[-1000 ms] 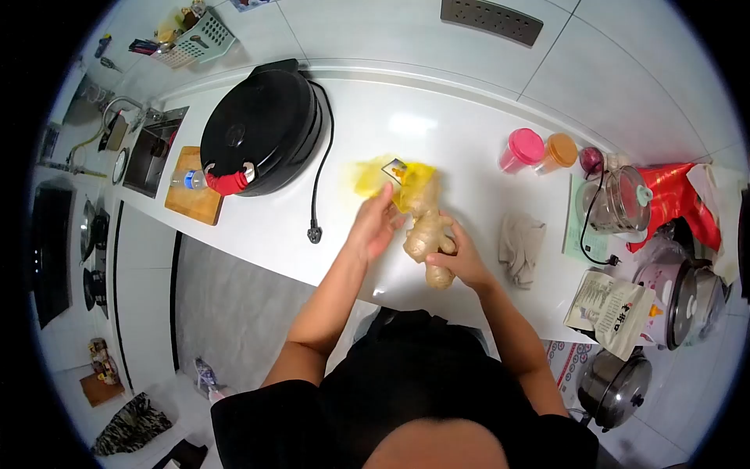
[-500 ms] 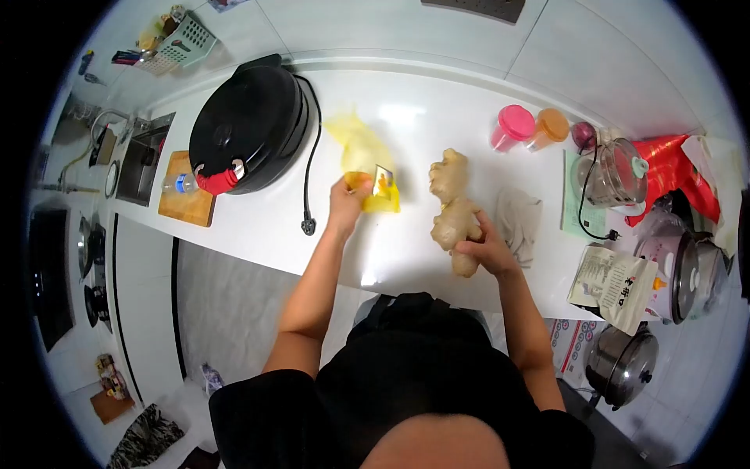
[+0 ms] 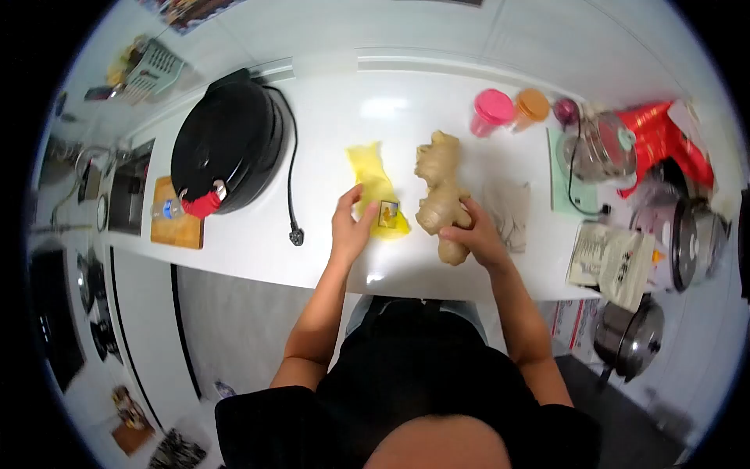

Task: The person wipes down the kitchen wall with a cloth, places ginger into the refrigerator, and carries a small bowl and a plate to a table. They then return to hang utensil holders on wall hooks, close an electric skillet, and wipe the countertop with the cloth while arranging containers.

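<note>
A large piece of ginger [image 3: 442, 184] lies lengthwise on the white counter [image 3: 328, 109], and my right hand [image 3: 478, 234] has its fingers wrapped round the lower part. Left of it, a yellow net bag [image 3: 375, 176] with a small label lies stretched out and looks flat. My left hand [image 3: 350, 227] is at the bag's left edge, fingers and thumb apart, with nothing gripped between them. A crumpled beige cloth [image 3: 509, 215] is just right of my right hand.
A black round appliance [image 3: 223, 148] with a cord stands at the left, beside a wooden board [image 3: 178, 232] and a bottle [image 3: 166, 209]. Pink-lidded [image 3: 492, 109] and orange-lidded [image 3: 531, 108] jars, a glass pot [image 3: 601, 148] and a paper packet [image 3: 609, 262] are at the right.
The yellow bag has come off the ginger and now lies on the counter to its left. My left hand held the bag half a second ago and has let go.
</note>
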A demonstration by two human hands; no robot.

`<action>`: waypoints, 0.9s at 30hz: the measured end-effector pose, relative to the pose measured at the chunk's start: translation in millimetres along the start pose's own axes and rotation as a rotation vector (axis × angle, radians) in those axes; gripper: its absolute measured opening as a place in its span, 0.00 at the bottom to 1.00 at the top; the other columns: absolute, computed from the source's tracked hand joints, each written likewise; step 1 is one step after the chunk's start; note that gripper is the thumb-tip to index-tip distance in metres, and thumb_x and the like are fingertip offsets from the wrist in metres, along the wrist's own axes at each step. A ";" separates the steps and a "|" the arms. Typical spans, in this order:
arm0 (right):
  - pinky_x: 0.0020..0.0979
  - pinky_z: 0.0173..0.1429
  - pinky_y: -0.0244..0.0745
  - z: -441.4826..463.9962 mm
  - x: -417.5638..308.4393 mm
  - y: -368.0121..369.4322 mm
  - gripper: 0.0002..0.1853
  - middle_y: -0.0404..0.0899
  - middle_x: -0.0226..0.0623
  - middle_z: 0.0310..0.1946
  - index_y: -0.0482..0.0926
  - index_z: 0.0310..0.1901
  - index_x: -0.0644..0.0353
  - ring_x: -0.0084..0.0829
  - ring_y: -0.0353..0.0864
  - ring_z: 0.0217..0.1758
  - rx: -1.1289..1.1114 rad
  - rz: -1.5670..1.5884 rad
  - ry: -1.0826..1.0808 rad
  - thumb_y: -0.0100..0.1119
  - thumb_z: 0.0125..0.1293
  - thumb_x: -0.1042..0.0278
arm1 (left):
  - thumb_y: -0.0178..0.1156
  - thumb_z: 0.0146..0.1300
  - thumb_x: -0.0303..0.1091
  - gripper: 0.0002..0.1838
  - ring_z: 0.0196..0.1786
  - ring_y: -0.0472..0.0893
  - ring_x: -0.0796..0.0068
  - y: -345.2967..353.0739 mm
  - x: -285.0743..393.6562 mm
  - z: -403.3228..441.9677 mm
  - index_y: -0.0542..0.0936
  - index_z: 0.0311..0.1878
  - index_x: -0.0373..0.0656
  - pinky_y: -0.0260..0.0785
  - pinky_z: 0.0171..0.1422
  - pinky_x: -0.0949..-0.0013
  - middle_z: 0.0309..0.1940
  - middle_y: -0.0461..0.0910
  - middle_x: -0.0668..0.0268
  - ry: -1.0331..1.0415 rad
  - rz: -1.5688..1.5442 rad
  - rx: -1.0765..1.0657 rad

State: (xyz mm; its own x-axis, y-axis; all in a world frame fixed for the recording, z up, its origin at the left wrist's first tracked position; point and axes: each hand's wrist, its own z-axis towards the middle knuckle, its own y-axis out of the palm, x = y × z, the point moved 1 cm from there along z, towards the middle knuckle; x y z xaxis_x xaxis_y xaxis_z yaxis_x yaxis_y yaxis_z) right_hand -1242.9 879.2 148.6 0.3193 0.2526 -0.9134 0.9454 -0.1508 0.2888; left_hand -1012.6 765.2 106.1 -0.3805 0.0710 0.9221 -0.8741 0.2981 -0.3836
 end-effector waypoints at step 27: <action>0.35 0.44 0.81 -551.0 173.2 247.5 0.43 0.74 0.48 0.56 0.50 0.73 0.61 0.39 0.83 0.45 1.067 0.593 -0.851 0.60 0.66 0.47 | 0.55 0.69 0.46 0.29 0.56 0.75 0.62 165.8 167.9 -485.6 0.63 0.67 0.41 0.68 0.62 0.54 0.61 0.70 0.58 -0.321 -1.136 -2.091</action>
State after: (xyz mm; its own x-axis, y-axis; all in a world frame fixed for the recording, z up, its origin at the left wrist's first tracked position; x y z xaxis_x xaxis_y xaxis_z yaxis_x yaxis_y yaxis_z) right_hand -917.9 1412.2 219.9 0.1427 -0.6581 -0.7393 0.0821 -0.7364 0.6715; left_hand -1074.7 1288.8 222.2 -0.3622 -0.7610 0.5383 0.5640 0.2809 0.7766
